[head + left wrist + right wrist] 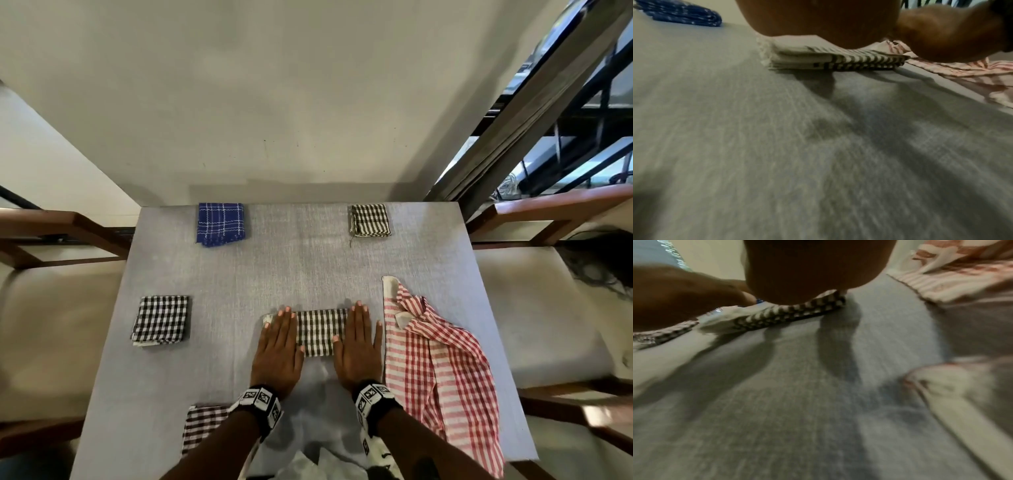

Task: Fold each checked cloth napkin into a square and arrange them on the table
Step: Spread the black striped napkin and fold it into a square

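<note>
Beside red-checked napkin (442,359), unfolded | left hand (277,353), right hand (358,349) flat, fingers straight, pressing brown-checked napkin (320,332) | four folded squares placed, two left

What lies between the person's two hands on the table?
In the head view, the exposed middle of a folded dark-and-white checked cloth napkin lies between the left hand and the right hand; both press flat on its ends.
</note>
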`<state>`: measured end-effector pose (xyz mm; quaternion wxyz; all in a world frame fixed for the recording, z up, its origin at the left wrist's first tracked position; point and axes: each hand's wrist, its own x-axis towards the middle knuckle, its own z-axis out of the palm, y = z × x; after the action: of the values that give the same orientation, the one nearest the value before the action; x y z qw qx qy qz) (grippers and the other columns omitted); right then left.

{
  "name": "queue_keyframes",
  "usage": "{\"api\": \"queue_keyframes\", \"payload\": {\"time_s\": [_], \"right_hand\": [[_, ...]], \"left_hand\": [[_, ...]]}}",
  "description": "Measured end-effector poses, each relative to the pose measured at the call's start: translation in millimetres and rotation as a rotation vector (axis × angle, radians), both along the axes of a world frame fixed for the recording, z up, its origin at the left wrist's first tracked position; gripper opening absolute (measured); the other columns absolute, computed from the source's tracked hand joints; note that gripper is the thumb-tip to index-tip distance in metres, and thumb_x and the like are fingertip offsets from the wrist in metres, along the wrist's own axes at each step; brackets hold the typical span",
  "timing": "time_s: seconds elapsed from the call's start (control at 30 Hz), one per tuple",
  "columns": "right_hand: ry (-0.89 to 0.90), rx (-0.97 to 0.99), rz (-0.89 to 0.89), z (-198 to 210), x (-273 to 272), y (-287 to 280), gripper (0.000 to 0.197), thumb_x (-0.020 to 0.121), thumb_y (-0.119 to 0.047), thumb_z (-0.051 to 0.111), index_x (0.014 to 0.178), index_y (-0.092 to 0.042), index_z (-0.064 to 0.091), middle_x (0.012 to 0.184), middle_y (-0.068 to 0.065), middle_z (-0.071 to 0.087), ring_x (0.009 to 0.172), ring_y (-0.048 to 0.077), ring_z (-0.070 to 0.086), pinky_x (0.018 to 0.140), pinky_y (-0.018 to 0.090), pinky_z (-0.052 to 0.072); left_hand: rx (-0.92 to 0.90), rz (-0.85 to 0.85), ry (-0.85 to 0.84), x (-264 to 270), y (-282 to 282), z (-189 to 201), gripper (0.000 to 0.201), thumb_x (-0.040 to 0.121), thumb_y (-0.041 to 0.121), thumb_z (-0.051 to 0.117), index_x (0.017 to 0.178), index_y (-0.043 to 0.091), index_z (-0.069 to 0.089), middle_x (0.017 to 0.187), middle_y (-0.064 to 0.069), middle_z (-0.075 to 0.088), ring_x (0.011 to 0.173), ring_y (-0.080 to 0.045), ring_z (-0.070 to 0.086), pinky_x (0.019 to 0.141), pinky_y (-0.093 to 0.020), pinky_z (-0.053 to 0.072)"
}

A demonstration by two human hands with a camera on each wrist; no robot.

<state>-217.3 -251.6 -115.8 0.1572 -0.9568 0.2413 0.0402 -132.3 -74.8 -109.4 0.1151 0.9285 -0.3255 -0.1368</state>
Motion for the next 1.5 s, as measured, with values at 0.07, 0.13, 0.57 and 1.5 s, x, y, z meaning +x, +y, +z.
{"api": "queue_keyframes", "payload": {"time_s": [0.07,0.13,0.57,1.5], "right_hand": [[-0.016,0.046,0.126,5,8,10,0.068,0.097,-0.039,0.028,0.156,-0.008,0.015,0.165,0.010,0.005,0.152,0.023,0.000,0.122,0.048,0.000],[-0.054,0.149,0.229,1,17,22,0.066,0.096,-0.037,0.029,0.156,-0.011,0.018,0.164,0.004,0.005,0.152,0.019,0.003,0.122,0.043,0.003],[0.006,0.108,0.198,-8,11,20,0.070,0.100,-0.044,0.031,0.158,-0.013,0.006,0.166,0.002,-0.003,0.152,0.015,-0.007,0.122,0.042,0.005],[0.034,0.049,0.177,-10,20,-21,0.070,0.100,-0.043,0.031,0.158,-0.015,0.006,0.166,0.005,-0.005,0.152,0.020,-0.009,0.122,0.049,0.008]], "left_hand": [[-0.005,-0.053,0.013,1,-10,3,0.065,0.096,0.034,0.035,0.153,0.010,0.015,0.162,-0.008,0.006,0.150,-0.019,0.001,0.119,-0.044,0.012],[0.019,-0.076,0.041,4,-20,-1,0.063,0.097,0.035,0.030,0.154,0.013,0.012,0.162,-0.005,0.003,0.150,-0.018,-0.001,0.118,-0.042,0.010],[0.092,0.123,0.049,19,10,-10,0.068,0.098,0.047,0.020,0.154,0.011,0.008,0.163,-0.004,0.000,0.150,-0.018,-0.003,0.120,-0.042,0.010],[0.153,-0.089,0.035,33,9,-3,0.075,0.092,0.067,0.022,0.153,0.032,-0.003,0.161,-0.002,-0.015,0.148,-0.019,-0.014,0.120,-0.044,-0.001]]}}
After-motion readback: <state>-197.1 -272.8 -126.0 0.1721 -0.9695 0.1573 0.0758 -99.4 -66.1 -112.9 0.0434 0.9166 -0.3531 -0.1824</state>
